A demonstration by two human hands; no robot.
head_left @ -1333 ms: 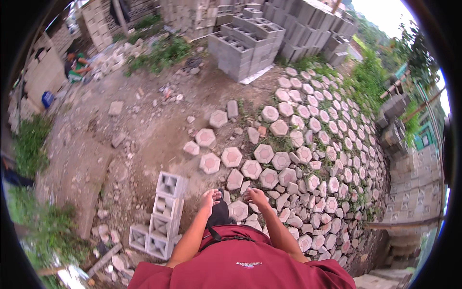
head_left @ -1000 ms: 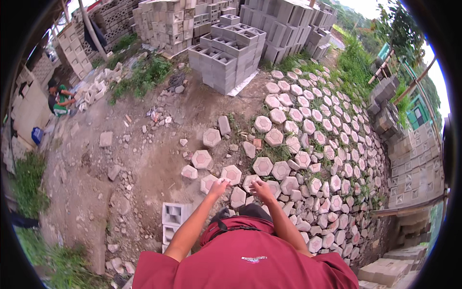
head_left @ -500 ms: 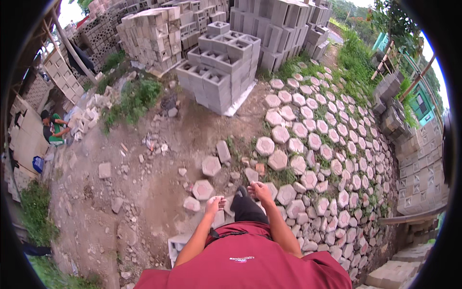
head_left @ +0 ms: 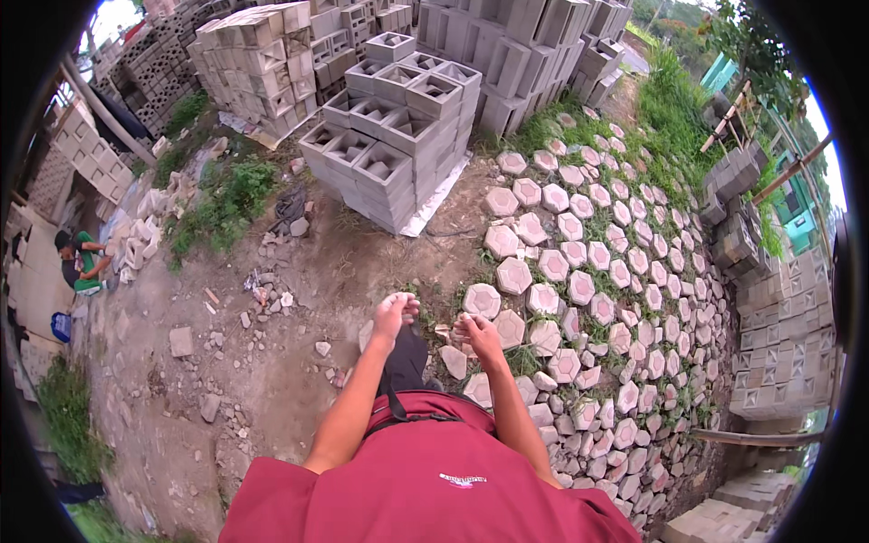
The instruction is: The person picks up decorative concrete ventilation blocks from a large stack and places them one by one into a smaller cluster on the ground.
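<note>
My left hand [head_left: 396, 312] and right hand [head_left: 479, 333] hang empty, fingers loosely apart, over dirt ground [head_left: 272, 362], nearest the hexagonal pavers [head_left: 512, 275] just ahead-right, hollow block stack [head_left: 389, 136] beyond.

Grey hexagonal paving stones [head_left: 512, 275] are lying flat in rows on dirt, grass growing between them.

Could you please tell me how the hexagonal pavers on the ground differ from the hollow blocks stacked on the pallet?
The hexagonal pavers are flat, six-sided and solid, laid singly with grass between; the hollow blocks are rectangular, have square cavities and are stacked in layers. The pavers look pinkish-grey, the blocks plain grey. Both look like cast concrete.
</note>
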